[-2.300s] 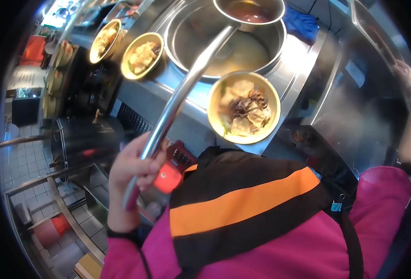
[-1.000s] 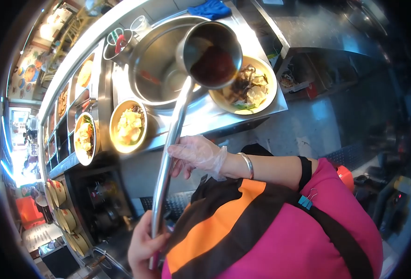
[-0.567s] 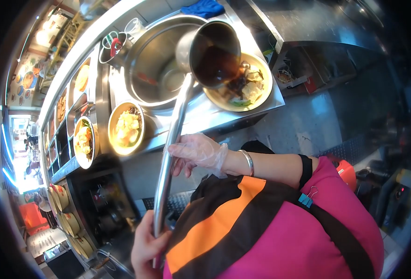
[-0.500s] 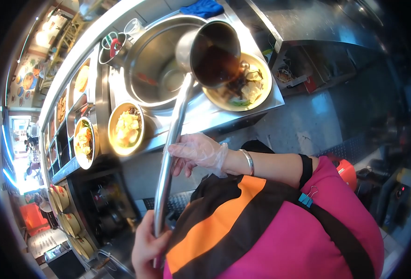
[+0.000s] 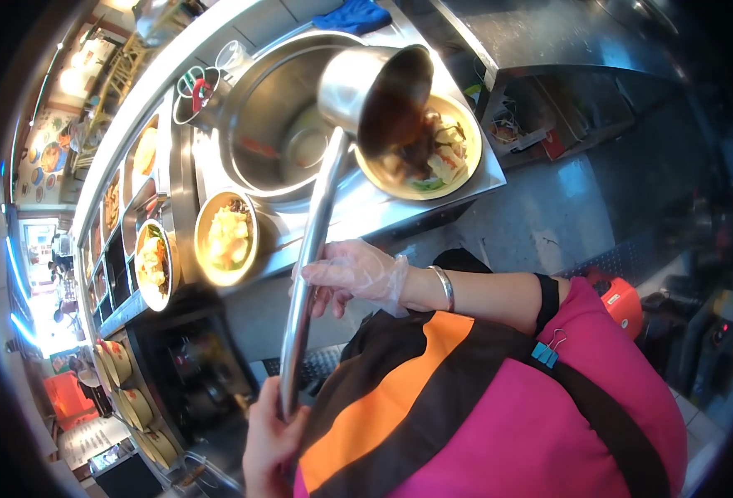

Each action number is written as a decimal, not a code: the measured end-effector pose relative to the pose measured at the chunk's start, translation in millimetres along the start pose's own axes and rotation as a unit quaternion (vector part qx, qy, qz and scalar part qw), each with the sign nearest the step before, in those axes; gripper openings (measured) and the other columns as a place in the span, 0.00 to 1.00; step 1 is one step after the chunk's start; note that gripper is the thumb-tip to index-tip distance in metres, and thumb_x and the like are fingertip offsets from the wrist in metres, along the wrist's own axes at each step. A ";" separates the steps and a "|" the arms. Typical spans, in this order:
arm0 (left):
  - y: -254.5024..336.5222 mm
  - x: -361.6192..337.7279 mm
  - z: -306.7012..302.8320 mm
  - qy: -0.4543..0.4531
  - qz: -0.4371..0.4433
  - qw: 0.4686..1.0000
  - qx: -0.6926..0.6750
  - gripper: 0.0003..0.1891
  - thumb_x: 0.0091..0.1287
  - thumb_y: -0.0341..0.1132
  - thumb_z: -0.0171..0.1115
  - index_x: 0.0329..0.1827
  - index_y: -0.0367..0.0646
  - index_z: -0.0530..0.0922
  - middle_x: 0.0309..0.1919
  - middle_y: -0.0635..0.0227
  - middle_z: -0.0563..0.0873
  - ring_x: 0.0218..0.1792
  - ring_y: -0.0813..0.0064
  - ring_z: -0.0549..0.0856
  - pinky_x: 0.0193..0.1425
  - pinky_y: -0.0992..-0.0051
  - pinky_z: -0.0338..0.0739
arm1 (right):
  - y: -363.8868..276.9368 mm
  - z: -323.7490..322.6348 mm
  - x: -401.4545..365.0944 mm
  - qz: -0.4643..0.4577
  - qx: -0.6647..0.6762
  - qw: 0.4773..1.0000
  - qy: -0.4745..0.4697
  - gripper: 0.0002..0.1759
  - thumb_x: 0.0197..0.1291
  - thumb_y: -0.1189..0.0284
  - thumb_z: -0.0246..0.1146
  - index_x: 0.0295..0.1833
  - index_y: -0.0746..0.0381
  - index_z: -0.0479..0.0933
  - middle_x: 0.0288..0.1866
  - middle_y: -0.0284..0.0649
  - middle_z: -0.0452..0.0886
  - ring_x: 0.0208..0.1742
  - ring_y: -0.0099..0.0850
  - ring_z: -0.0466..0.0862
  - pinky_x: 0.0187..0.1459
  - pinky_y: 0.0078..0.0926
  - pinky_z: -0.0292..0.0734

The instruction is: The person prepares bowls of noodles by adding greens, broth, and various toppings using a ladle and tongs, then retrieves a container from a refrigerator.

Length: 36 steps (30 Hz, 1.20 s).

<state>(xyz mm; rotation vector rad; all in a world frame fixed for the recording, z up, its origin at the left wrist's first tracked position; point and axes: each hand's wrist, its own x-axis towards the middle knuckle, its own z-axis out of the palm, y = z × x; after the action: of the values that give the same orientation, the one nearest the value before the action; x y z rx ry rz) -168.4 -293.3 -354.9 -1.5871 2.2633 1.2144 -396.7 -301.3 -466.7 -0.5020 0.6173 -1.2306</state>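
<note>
A large metal ladle [image 5: 356,87] is tipped over a yellow bowl [image 5: 476,153], and brown broth runs from it onto the food inside. My right hand [image 5: 351,272], in a clear plastic glove, is closed around the middle of the ladle's long handle. Lower down, my bare left hand [image 5: 273,432] grips the handle's end. Behind the ladle stands a big steel pot [image 5: 242,153] with some liquid at its bottom. Left of the handle, a second yellow bowl [image 5: 227,236] holds pale food pieces. Farther left sits another filled bowl [image 5: 152,264].
A metal container [image 5: 199,104] with red-handled utensils and a clear plastic cup [image 5: 232,55] stand beside the pot. A blue cloth [image 5: 351,17] lies behind it. Food trays [image 5: 111,207] line the left counter. Stacked bowls [image 5: 134,407] are below, at lower left.
The ladle has tipped further, and broth now pours into the right-hand bowl. Its handle's lower end has risen slightly with my left hand. My right hand has barely moved.
</note>
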 end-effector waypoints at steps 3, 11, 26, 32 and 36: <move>-9.6 1.1 -1.2 0.012 0.015 0.999 0.033 0.15 0.49 0.25 0.61 0.41 0.38 0.69 0.18 0.73 0.70 0.21 0.86 0.68 0.26 0.83 0.64 | 0.3 1.3 -0.3 -0.005 -0.014 1.000 -0.011 0.18 0.61 0.62 0.55 0.46 0.66 0.71 0.39 0.43 0.79 0.31 0.26 0.81 0.26 0.18 0.76; -41.4 13.5 6.1 0.006 0.061 0.998 0.009 0.21 0.52 0.26 0.60 0.51 0.40 0.68 0.19 0.70 0.72 0.21 0.82 0.71 0.27 0.80 0.69 | 11.9 -0.7 4.3 -0.021 -0.041 0.999 -0.007 0.18 0.61 0.63 0.55 0.47 0.67 0.71 0.39 0.44 0.79 0.30 0.27 0.82 0.24 0.17 0.76; 0.4 100.1 -57.2 -0.129 -0.017 0.880 -0.457 0.36 0.51 0.20 0.59 0.66 0.42 0.57 0.18 0.70 0.72 0.09 0.83 0.70 0.09 0.85 0.61 | -41.3 -10.6 -32.3 0.049 -0.175 0.983 0.009 0.15 0.61 0.67 0.54 0.46 0.67 0.73 0.36 0.43 0.81 0.30 0.25 0.80 0.29 0.20 0.76; 37.8 226.2 -40.8 -0.110 -0.046 0.967 -0.223 0.28 0.57 0.29 0.57 0.63 0.44 0.62 0.24 0.69 0.74 0.17 0.83 0.73 0.17 0.83 0.68 | -70.6 -17.5 -48.8 0.066 -0.215 0.974 0.015 0.15 0.60 0.70 0.56 0.48 0.68 0.72 0.36 0.40 0.81 0.35 0.21 0.80 0.40 0.17 0.74; 48.3 290.5 -13.6 -0.097 -0.041 0.986 -0.131 0.29 0.55 0.30 0.58 0.62 0.42 0.62 0.34 0.60 0.79 0.20 0.78 0.77 0.21 0.78 0.73 | -88.7 -35.8 -40.4 0.041 -0.240 0.969 -0.038 0.15 0.60 0.70 0.56 0.49 0.68 0.72 0.37 0.39 0.82 0.39 0.22 0.80 0.44 0.18 0.74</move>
<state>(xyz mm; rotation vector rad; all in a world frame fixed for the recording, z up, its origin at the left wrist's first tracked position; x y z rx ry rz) -332.6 -510.0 -468.8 -1.5446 1.9659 1.6204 -492.0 -286.6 -428.3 -0.9148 0.8659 -0.9750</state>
